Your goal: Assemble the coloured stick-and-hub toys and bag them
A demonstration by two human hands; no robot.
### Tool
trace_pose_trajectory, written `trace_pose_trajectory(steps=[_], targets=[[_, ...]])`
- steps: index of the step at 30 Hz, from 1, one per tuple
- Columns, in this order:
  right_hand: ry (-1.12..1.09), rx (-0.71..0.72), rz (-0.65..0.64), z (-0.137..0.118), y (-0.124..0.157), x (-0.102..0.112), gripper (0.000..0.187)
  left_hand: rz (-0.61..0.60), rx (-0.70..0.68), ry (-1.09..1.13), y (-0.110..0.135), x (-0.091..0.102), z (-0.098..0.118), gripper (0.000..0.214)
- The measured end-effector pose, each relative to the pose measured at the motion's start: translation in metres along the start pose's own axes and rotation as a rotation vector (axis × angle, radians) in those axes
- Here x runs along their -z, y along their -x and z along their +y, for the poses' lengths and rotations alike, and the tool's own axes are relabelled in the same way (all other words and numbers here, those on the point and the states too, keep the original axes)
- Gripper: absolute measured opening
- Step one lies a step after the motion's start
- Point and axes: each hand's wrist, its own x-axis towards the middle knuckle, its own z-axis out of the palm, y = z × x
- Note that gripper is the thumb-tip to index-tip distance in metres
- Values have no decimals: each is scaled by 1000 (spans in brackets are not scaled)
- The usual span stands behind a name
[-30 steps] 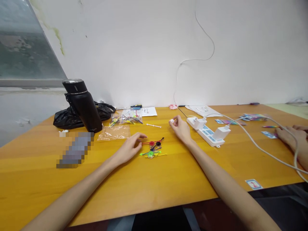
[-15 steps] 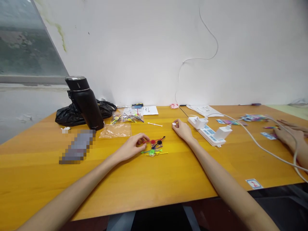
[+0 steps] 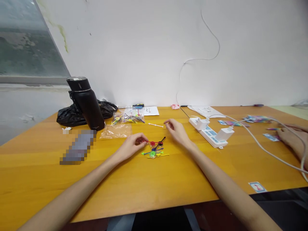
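My left hand rests on the orange table, its fingers pinched on the left end of a red plastic stick. That stick belongs to a small pile of coloured plastic sticks with round heads, in red, black, blue, green and yellow. My right hand hovers just right of a white plastic stick, fingers loosely curled; I cannot make out anything in them.
A black flask and a black bag stand at the back left, with clear bags of coloured pieces beside them. A white power strip with chargers and cables lies to the right. Another person's hand is at the far right.
My right hand has moved left from near the power strip towards the white stick. My left hand has closed on the end of the red stick.
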Motion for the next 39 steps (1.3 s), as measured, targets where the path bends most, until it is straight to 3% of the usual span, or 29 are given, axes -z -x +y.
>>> trace_pose_trajectory(steps=[5,8,16,20,24,32,39], targets=[[-29,348,-200,-36,13,-10,21,134,-24,-31,-3,5,0,19],[-39,424,-261,-42,16,-13,20,222,-28,-37,-4,9,-3,20],[-39,374,-197,-45,14,-8,23,279,-3,124,-7,10,-6,24],[2,329,-126,-53,16,-10,26,179,101,424,-9,0,-6,33],[63,353,-122,-62,21,-17,27,136,174,577,-8,-10,-7,33],[174,352,-102,-67,25,-21,28,80,246,762,-6,-9,1,31],[139,345,-156,-71,27,-23,27,122,260,782,-6,-9,-3,29]])
